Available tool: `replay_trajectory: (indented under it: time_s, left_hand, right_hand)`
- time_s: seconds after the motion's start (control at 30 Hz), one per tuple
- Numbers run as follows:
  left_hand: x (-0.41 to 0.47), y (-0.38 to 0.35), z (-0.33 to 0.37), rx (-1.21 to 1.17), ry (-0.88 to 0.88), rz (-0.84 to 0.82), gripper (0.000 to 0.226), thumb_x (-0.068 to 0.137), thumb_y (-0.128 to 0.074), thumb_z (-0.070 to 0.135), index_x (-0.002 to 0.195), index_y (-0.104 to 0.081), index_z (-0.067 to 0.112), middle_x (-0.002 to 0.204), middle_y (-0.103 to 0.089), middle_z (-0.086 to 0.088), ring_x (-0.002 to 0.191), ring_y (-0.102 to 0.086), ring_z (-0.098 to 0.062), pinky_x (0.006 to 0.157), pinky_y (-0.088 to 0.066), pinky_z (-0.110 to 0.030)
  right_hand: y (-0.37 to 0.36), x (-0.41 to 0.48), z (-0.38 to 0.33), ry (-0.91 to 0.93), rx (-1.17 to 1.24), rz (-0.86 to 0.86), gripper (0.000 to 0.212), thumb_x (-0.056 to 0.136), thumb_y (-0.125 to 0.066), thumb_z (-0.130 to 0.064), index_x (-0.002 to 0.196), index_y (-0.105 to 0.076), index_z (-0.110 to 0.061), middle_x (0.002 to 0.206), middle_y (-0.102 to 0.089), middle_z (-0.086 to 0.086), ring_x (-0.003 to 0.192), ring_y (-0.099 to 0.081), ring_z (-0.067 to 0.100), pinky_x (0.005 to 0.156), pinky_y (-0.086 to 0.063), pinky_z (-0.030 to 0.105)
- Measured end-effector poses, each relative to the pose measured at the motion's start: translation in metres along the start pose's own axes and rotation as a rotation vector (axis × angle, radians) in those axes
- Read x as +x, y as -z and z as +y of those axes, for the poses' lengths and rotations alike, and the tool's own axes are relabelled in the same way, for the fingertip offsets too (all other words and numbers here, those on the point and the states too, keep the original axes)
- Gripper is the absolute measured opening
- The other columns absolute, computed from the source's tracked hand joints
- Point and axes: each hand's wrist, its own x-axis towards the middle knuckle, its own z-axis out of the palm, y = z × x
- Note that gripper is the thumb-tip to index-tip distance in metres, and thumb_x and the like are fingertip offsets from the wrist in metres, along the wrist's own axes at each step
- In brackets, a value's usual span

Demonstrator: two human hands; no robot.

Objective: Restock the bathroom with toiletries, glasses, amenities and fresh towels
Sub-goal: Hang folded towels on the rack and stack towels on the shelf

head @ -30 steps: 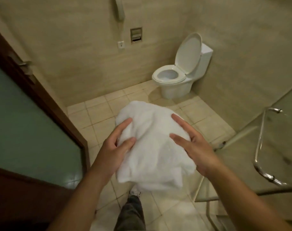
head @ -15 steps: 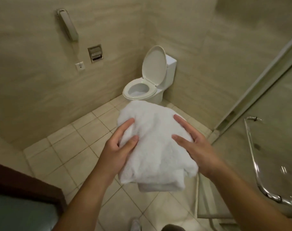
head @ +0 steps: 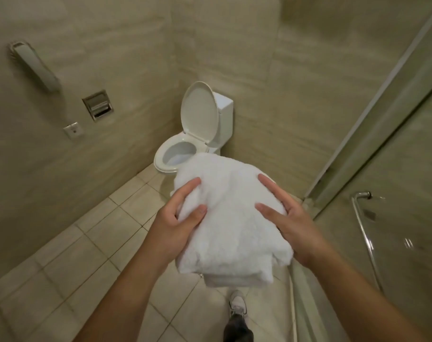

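Observation:
In the head view I carry a folded stack of white towels (head: 231,225) at waist height, in front of me. My left hand (head: 174,227) grips the stack's left side, thumb and forefinger on top with a fold of towel between them. On the right side my right hand (head: 292,224) holds it the same way, thumb and one finger lying on top. The other fingers of both hands are hidden by the towels. The stack's far edge overlaps the front of the toilet bowl in the picture.
A white toilet (head: 200,124) with its lid up stands in the far corner. On the left wall are a recessed paper holder (head: 98,106), a wall handset (head: 35,65) and a small plate (head: 73,130). A glass shower door (head: 394,169) with a chrome handle (head: 365,230) is at right. Beige floor tiles (head: 91,243) lie below.
The view has swung right and moved further into the bathroom; the wooden door at left has left the frame. My hands keep the same hold on the towels.

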Motion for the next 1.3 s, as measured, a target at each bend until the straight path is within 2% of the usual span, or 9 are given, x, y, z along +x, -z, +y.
replay_trajectory:
  time_s: [0.2, 0.33, 0.57, 0.7, 0.83, 0.93, 1.03, 1.23, 1.3]
  left_hand:
    - [0.106, -0.043, 0.05, 0.035, -0.094, -0.013, 0.05, 0.095, -0.071, 0.03, 0.136, -0.057, 0.053, 0.131, -0.055, 0.036, 0.113, -0.053, 0.024, 0.087, -0.047, -0.003]
    - [0.17, -0.064, 0.09, 0.035, -0.177, -0.009, 0.049, 0.092, -0.073, 0.035, 0.131, -0.058, 0.061, 0.139, -0.056, 0.03, 0.125, -0.055, 0.011, 0.105, -0.048, -0.024]
    - [0.254, -0.083, 0.175, 0.075, -0.374, 0.027, 0.051, 0.095, -0.072, 0.031, 0.129, -0.056, 0.066, 0.137, -0.056, 0.034, 0.125, -0.057, 0.006, 0.105, -0.051, -0.025]
    - [0.302, -0.085, 0.223, 0.072, -0.495, 0.036, 0.052, 0.094, -0.072, 0.032, 0.13, -0.056, 0.065, 0.139, -0.057, 0.03, 0.127, -0.057, 0.002, 0.109, -0.049, -0.033]
    - [0.354, -0.083, 0.269, 0.053, -0.633, -0.003, 0.051, 0.095, -0.071, 0.027, 0.134, -0.056, 0.056, 0.139, -0.052, 0.028, 0.116, -0.053, 0.021, 0.093, -0.048, -0.006]
    - [0.398, -0.081, 0.302, 0.066, -0.718, -0.014, 0.052, 0.094, -0.071, 0.026, 0.134, -0.054, 0.055, 0.142, -0.052, 0.022, 0.119, -0.05, 0.02, 0.087, -0.042, 0.002]
    - [0.44, -0.075, 0.336, 0.053, -0.799, -0.03, 0.053, 0.094, -0.072, 0.025, 0.136, -0.056, 0.053, 0.135, -0.054, 0.031, 0.116, -0.054, 0.022, 0.09, -0.045, -0.002]
    - [0.521, -0.059, 0.415, 0.03, -0.942, -0.045, 0.054, 0.092, -0.075, 0.031, 0.132, -0.056, 0.062, 0.138, -0.061, 0.024, 0.124, -0.06, 0.001, 0.108, -0.051, -0.037]
    - [0.544, -0.056, 0.443, 0.034, -1.001, -0.05, 0.055, 0.092, -0.075, 0.028, 0.131, -0.057, 0.063, 0.136, -0.061, 0.025, 0.124, -0.059, 0.004, 0.109, -0.05, -0.036]
  right_hand:
    - [0.055, 0.093, -0.045, 0.074, 0.037, -0.005, 0.054, 0.094, -0.073, -0.021, 0.138, -0.06, -0.049, 0.131, -0.064, -0.032, 0.113, -0.065, -0.01, 0.082, -0.056, 0.015]
    - [0.087, 0.149, -0.085, 0.176, 0.022, -0.002, 0.054, 0.095, -0.071, -0.019, 0.139, -0.06, -0.048, 0.142, -0.054, -0.031, 0.12, -0.059, -0.014, 0.09, -0.055, 0.016]
    - [0.12, 0.22, -0.175, 0.361, -0.068, 0.036, 0.054, 0.095, -0.073, -0.026, 0.135, -0.058, -0.059, 0.142, -0.057, -0.031, 0.126, -0.063, 0.009, 0.106, -0.053, 0.05]
    - [0.129, 0.258, -0.226, 0.464, -0.045, 0.038, 0.056, 0.096, -0.072, -0.019, 0.138, -0.059, -0.053, 0.132, -0.065, -0.031, 0.116, -0.07, 0.009, 0.097, -0.06, 0.042]
    - [0.134, 0.296, -0.274, 0.552, -0.049, 0.056, 0.056, 0.096, -0.071, -0.018, 0.138, -0.059, -0.053, 0.132, -0.067, -0.026, 0.115, -0.072, 0.015, 0.089, -0.063, 0.039]
    - [0.136, 0.328, -0.307, 0.617, -0.065, 0.081, 0.056, 0.095, -0.072, -0.019, 0.138, -0.059, -0.053, 0.138, -0.064, -0.02, 0.117, -0.071, 0.014, 0.091, -0.062, 0.038]
    - [0.135, 0.359, -0.343, 0.686, -0.085, 0.108, 0.056, 0.095, -0.072, -0.022, 0.137, -0.058, -0.056, 0.141, -0.061, -0.017, 0.117, -0.071, 0.013, 0.091, -0.062, 0.039]
    - [0.13, 0.413, -0.423, 0.841, -0.123, 0.163, 0.055, 0.095, -0.072, -0.02, 0.138, -0.059, -0.053, 0.139, -0.063, -0.016, 0.115, -0.071, 0.009, 0.089, -0.062, 0.035]
    - [0.129, 0.428, -0.446, 0.902, -0.157, 0.192, 0.054, 0.095, -0.073, -0.023, 0.138, -0.058, -0.054, 0.14, -0.062, -0.017, 0.118, -0.069, 0.008, 0.093, -0.061, 0.036]
